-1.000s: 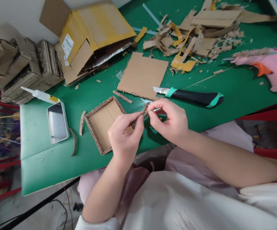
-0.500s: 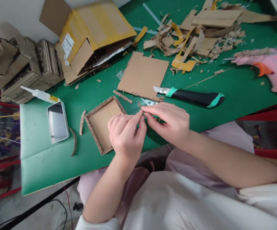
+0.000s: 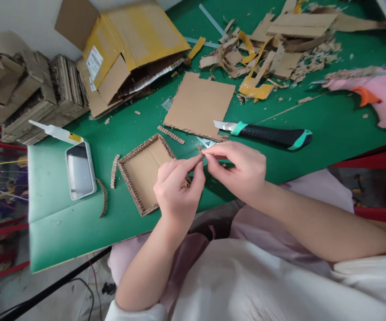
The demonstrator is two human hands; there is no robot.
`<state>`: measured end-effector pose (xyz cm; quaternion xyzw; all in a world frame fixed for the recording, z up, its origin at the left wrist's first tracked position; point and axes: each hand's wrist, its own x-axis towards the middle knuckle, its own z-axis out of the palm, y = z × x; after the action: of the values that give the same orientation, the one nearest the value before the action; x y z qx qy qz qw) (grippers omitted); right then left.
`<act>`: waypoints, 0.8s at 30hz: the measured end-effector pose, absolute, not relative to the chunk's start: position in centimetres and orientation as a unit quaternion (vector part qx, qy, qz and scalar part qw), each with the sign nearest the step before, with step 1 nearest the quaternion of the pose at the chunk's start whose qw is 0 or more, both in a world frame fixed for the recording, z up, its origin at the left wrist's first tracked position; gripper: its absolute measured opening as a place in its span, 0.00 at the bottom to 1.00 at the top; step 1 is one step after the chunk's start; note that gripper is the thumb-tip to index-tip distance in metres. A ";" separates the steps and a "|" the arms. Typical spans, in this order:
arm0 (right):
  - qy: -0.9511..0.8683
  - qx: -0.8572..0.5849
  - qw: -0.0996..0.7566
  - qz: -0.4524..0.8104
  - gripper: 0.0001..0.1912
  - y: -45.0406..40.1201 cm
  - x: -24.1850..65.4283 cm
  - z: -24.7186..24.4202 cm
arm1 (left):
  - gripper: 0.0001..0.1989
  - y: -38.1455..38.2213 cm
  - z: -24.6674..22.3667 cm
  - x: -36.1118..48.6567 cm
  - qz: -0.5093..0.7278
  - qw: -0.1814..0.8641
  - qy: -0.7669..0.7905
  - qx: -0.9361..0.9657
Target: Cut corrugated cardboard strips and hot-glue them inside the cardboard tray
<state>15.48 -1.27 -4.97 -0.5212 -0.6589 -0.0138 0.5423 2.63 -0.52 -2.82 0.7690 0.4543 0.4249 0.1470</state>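
Between the fingertips of both hands is a small corrugated cardboard strip (image 3: pixel 199 149), most of it covered by the fingers. My left hand (image 3: pixel 178 186) pinches it from the left, partly hiding a shallow cardboard tray (image 3: pixel 132 183) with corrugated walls. From the right, my right hand (image 3: pixel 241 169) closes thumb and forefinger on the same strip. Just beyond the hands lie a flat cardboard square (image 3: pixel 199 104) and a utility knife (image 3: pixel 266 135) with its blade out. Loose corrugated strips (image 3: pixel 170 134) rest around the tray.
To the left are a phone (image 3: pixel 80 171) and a glue bottle (image 3: pixel 56 131). A taped cardboard box (image 3: pixel 139 35) stands behind, beside stacked cardboard (image 3: pixel 35 89). Cardboard scraps (image 3: pixel 283 44) cover the back right, and a pink glue gun (image 3: pixel 376 93) lies at the right edge.
Both hands have shifted slightly to the right with the strip between them. More of its upper end now shows above the fingertips. Everything on the table stays where it was.
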 end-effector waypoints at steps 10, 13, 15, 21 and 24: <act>-0.659 -0.515 0.548 0.000 0.06 -1.4 15.4 -4.7 | 0.06 -0.6 -2.3 2.5 0.415 0.244 0.485 0.730; -0.644 -0.519 0.562 0.035 0.05 -1.4 15.3 -4.7 | 0.06 -0.7 -2.3 2.4 0.422 0.273 0.484 0.716; -0.632 -0.522 0.570 0.061 0.05 -1.3 15.2 -4.6 | 0.06 -0.7 -2.3 2.4 0.426 0.294 0.484 0.706; -0.638 -0.509 0.574 0.062 0.05 -1.4 15.3 -4.7 | 0.06 -0.6 -2.4 2.4 0.439 0.280 0.480 0.706; -0.661 -0.495 0.563 0.034 0.07 -1.5 15.4 -4.7 | 0.06 -0.6 -2.5 2.4 0.446 0.257 0.473 0.716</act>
<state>15.40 -1.45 -4.72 -0.4954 -0.6607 0.0336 0.5630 2.41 -0.63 -2.48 0.7156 0.4727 0.4456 0.2569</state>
